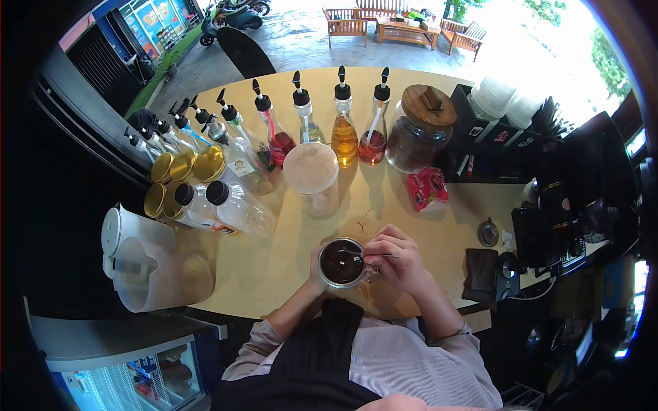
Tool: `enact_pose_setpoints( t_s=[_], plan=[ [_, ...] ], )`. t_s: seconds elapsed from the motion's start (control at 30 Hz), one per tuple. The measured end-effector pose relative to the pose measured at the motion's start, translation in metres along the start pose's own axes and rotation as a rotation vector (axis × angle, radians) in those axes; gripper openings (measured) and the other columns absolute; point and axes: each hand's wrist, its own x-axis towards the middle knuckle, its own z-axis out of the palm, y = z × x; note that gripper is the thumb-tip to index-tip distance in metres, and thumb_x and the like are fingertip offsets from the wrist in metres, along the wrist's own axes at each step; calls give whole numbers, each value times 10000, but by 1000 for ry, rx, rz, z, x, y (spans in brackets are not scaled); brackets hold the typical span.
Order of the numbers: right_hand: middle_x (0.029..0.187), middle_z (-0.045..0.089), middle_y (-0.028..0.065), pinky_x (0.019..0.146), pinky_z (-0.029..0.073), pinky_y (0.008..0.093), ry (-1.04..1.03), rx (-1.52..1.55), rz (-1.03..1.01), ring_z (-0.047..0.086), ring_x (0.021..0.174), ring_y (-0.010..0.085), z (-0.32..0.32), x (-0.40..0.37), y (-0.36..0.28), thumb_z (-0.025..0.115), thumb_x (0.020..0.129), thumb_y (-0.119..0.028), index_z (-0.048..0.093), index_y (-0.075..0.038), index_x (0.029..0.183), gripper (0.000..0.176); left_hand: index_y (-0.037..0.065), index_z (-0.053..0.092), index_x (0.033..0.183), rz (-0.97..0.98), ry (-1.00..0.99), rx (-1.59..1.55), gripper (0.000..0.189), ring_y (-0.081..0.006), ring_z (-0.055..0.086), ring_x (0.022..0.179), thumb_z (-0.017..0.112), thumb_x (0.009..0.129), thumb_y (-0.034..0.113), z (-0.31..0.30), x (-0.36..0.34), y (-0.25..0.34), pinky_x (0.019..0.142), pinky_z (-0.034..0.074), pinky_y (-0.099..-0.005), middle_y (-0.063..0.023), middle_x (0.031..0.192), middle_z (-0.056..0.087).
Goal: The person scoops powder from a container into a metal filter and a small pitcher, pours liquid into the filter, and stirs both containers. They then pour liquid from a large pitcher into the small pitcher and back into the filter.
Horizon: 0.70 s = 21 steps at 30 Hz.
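A round metal-rimmed cup [340,263] of dark brown liquid is near the front edge of the wooden counter. My left hand [316,268] is wrapped round its left side, with most of the fingers hidden behind the cup. On the right, my right hand [393,259] pinches a thin metal spoon [353,253], whose inner end reaches over the rim into the dark liquid. The spoon's handle sticks out to the right past my fingers. Just beyond the cup stands a clear container with a pale round lid [311,168].
Pump bottles, including an amber one [344,140], line the back. Nearby are a wooden-lidded jar [419,130], a red packet [428,190], and clear black-capped bottles [236,209]. A white pitcher [140,236] stands left; a dark folded cloth [480,275] lies right.
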Motion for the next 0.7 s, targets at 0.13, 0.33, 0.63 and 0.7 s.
enact_pose_setpoints(
  t_s=[0.13,0.33,0.63,0.7],
  plan=[
    [832,658,59,661,483,344,4,0,10,592,751,255,-2,-1,-3,716,782,-85,628,-73,894,143,-46,567,1223,29,30,9,566,-275,644,1064,255,991,366,1,-3,-1,953,515,-405,-186,1162,653],
    [834,661,48,667,486,341,-2,-68,-42,591,763,247,2,-2,-4,722,773,-99,639,-77,909,161,-47,583,1200,94,-27,173,547,-248,648,1049,294,984,363,-16,3,-11,935,519,-387,-173,1136,663],
    [854,671,48,668,492,340,1,-82,-60,592,773,244,3,-3,-3,729,758,-110,646,-77,907,173,-24,591,1187,82,9,150,518,-237,654,1019,300,990,356,-8,-1,-5,929,520,-372,-160,1117,669],
    [855,673,45,677,496,341,-12,-35,-30,594,777,243,2,-5,-2,736,749,-116,652,-80,912,186,-19,589,1190,101,5,189,531,-244,651,1027,290,990,371,-6,-3,-3,937,516,-377,-162,1121,667]
  ],
)
